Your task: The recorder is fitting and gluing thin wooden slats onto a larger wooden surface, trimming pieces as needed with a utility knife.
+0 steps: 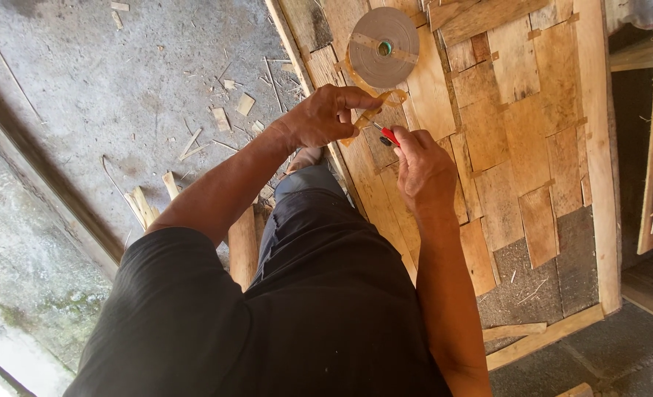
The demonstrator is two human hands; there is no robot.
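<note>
My left hand point(325, 116) pinches the brown tape strip point(374, 112) tight so the red cutter point(389, 135), held in my right hand point(422, 167), can reach it just beside my grip.

Both hands work close together over the flat sheet of patched brown wood veneer pieces point(517, 140), the left hand point(323, 116) and right hand point(422, 167) almost touching. Just beyond them the round grey roll of paper tape point(383, 46) lies in the way. To the right the veneer lies open up to the long wooden edge rail point(598, 147). On the left, the grey concrete floor point(84, 95) carries scattered wood splinters.
</note>
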